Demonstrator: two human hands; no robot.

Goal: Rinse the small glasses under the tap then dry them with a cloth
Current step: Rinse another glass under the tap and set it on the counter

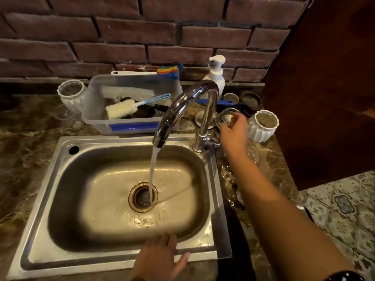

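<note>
Water runs from the chrome tap (pixel 182 106) into the steel sink (pixel 38 203) and down the drain (pixel 143 196). My right hand (pixel 233 132) reaches past the tap's base, and its fingers close around the rim of a small clear glass (pixel 227 116) on the counter. Another clear glass (pixel 253 154) stands just right of my forearm, partly hidden by it. More clear glasses (pixel 70 118) stand blurred on the counter left of the sink. My left hand (pixel 160 258) rests on the sink's front rim with its fingers spread, holding nothing. No cloth is in view.
A plastic tub (pixel 93 118) with brushes sits behind the sink. White ribbed pots (pixel 263 126) (pixel 71 94) stand at either side, and a soap pump bottle (pixel 217 74) stands behind the tap. Small dark cups (pixel 250 99) line the brick wall. A dark cabinet (pixel 324 88) borders the right.
</note>
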